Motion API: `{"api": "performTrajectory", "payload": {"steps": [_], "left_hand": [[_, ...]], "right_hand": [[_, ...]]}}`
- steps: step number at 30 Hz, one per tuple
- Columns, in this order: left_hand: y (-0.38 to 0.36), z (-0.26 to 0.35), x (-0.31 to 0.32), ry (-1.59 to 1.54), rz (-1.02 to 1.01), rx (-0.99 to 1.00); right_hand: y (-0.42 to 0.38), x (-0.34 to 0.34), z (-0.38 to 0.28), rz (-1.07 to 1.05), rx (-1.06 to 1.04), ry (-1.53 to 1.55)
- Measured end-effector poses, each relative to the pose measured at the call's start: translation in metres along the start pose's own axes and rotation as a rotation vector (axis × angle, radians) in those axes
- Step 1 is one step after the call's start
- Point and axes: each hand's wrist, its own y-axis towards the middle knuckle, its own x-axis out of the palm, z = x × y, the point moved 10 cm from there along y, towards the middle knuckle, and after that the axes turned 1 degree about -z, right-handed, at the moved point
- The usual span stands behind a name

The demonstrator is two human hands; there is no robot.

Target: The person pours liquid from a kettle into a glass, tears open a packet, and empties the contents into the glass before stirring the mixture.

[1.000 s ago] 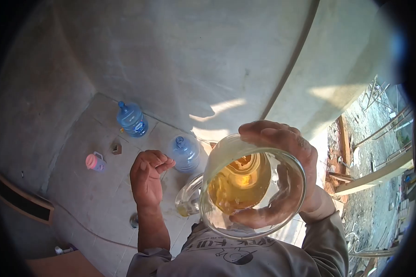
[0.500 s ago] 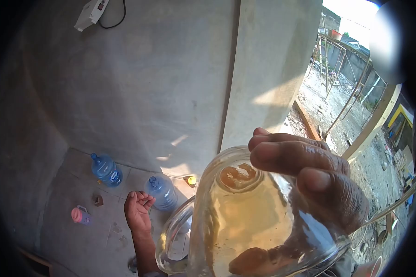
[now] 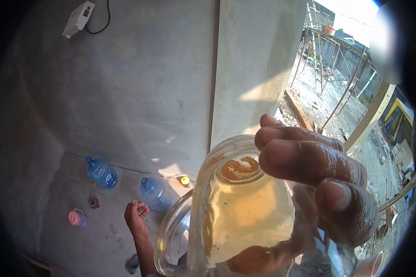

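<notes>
The right hand (image 3: 309, 184) is wrapped around a big clear glass mug with a handle (image 3: 235, 217). Its fingers (image 3: 305, 159) lie over the top side and the thumb (image 3: 252, 261) presses from below, so the mug is gripped tight. The mug is tipped up very close to the camera. Its long way points from the person's face out toward the wall, with the bottom end far and the open mouth near. A pale yellow-brown drink (image 3: 245, 217) fills most of it, with darker brown bits at the far bottom. The curved glass handle (image 3: 168, 244) sticks out to the left.

The left hand (image 3: 135, 216) is lower and further off, held out loose with the fingers half curled. It holds nothing. It is much further from the mug than the right hand.

Down on the grey tiled floor (image 3: 78, 240), just past the left hand, lie two blue plastic water jugs (image 3: 154, 194), smooth and round. A small pink and purple cup (image 3: 77, 218) sits further left. The grey concrete wall (image 3: 138, 83) looks rough. A white power strip (image 3: 78, 18) hangs high on it.
</notes>
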Motion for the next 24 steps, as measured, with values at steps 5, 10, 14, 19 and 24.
{"api": "performTrajectory", "payload": {"steps": [5,10,14,19,24], "left_hand": [[0.002,-0.032,-0.018,0.190,0.052,-0.019],[0.013,-0.084,-0.054,0.241,0.114,-0.081],[0.021,-0.118,-0.085,0.294,0.096,-0.069],[0.018,-0.127,-0.098,0.351,0.096,-0.079],[0.022,-0.131,-0.102,0.340,0.107,-0.083]], "right_hand": [[-0.002,0.001,-0.005,0.000,0.035,-0.022],[0.013,-0.005,-0.004,0.001,0.062,-0.048],[0.010,-0.007,-0.011,-0.005,0.089,-0.065],[0.024,-0.005,-0.013,-0.009,0.076,-0.065],[-0.010,-0.016,-0.015,-0.013,0.057,-0.060]]}}
